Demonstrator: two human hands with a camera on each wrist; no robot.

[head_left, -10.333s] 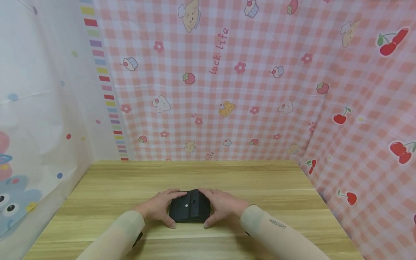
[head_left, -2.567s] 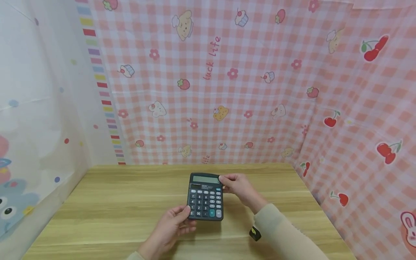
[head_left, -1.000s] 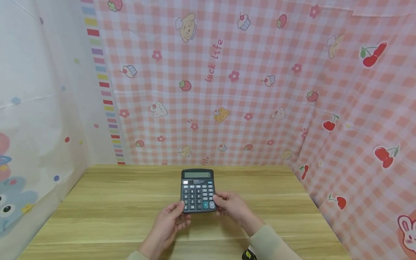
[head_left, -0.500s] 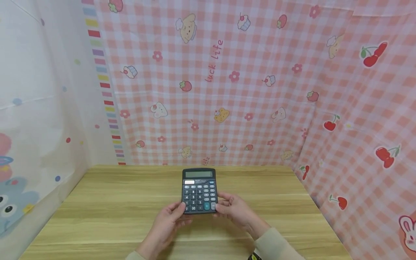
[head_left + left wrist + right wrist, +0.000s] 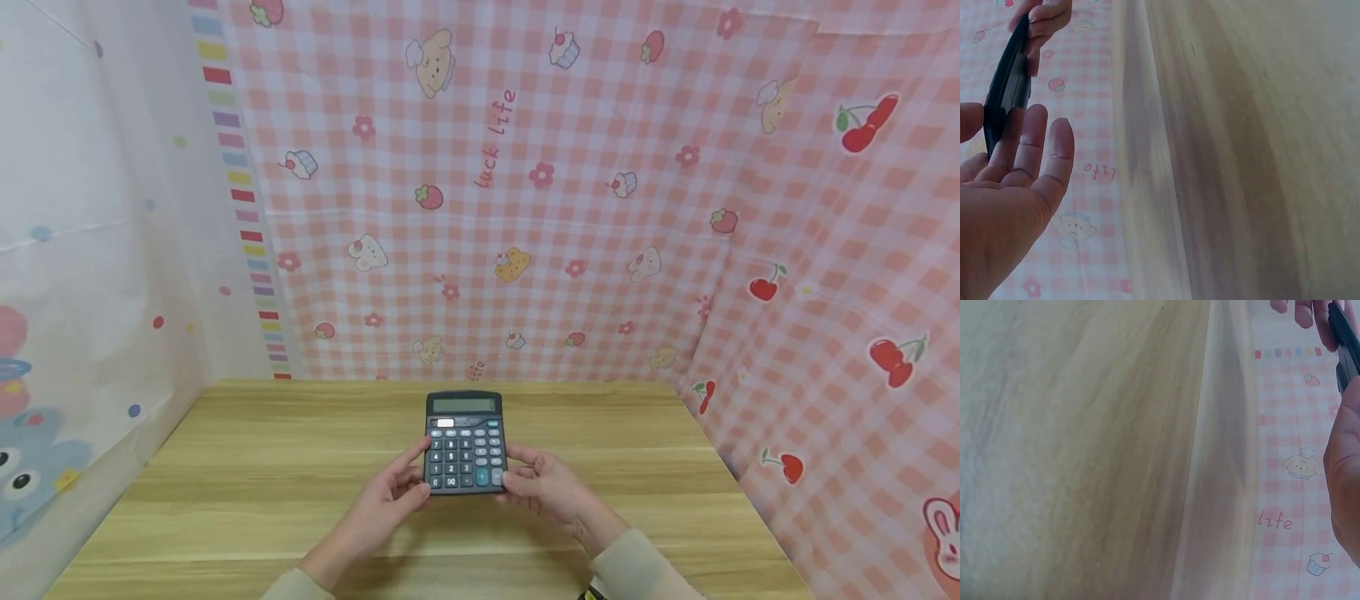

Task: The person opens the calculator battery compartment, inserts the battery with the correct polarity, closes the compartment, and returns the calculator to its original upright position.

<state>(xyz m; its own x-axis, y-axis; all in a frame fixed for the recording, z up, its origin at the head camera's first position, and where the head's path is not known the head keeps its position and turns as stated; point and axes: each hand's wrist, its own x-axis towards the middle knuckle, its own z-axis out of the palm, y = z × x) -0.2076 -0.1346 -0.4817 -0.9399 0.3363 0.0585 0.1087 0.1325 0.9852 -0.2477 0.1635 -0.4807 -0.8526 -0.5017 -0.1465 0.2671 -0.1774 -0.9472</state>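
Note:
A dark calculator (image 5: pixel 465 444) with grey and teal keys is held face up toward the head camera, raised off the table. Its display shows a 0 at the right, and light glints on its solar strip. My left hand (image 5: pixel 382 504) holds the lower left side, thumb at the bottom corner and index finger along the edge. On the opposite side, my right hand (image 5: pixel 551 496) pinches the lower right corner with the thumb in front. In the left wrist view the calculator (image 5: pixel 1009 78) appears edge-on, with left-hand fingers (image 5: pixel 1030 147) behind it.
A wood-grain table (image 5: pixel 247 475) extends beneath both hands. Pink checked cloth (image 5: pixel 480 208) hangs behind it and continues on the right; a white patterned cloth (image 5: pixel 105 250) hangs on the left.
Earlier, both hands held a flat black object on the table; later the calculator was raised, with my right hand at its top corner. Since then that hand has slid down and my left index finger has extended upward.

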